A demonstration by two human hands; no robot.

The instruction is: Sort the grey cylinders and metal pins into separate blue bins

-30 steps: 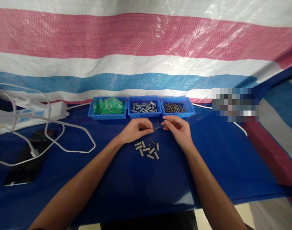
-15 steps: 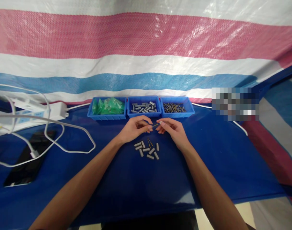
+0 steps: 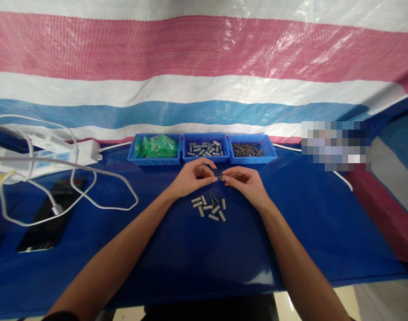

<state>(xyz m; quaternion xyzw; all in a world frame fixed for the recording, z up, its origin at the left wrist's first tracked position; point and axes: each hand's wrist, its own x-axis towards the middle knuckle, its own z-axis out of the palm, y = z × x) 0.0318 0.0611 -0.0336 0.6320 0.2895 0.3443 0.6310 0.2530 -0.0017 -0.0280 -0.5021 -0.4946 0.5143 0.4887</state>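
Note:
My left hand (image 3: pixel 192 177) and my right hand (image 3: pixel 242 183) meet fingertip to fingertip over the blue table cover. Both pinch one thin brass pin (image 3: pixel 220 177) between them, and the left fingers seem to hold a small grey sleeve on its end, mostly hidden. Just below the hands lies a small heap of grey sleeves (image 3: pixel 208 208) with two loose brass pins (image 3: pixel 213 196) among them.
Three blue bins stand in a row behind the hands: green plastic parts (image 3: pixel 155 146), grey sleeves (image 3: pixel 204 148), brass pins (image 3: pixel 248 150). A white power strip (image 3: pixel 61 156) with looping cables and a black phone (image 3: pixel 46 217) lie at the left. A striped tarp rises behind.
The hands have closed together, so the pin that showed between them is now almost covered by the fingertips. The view has shifted slightly to the left.

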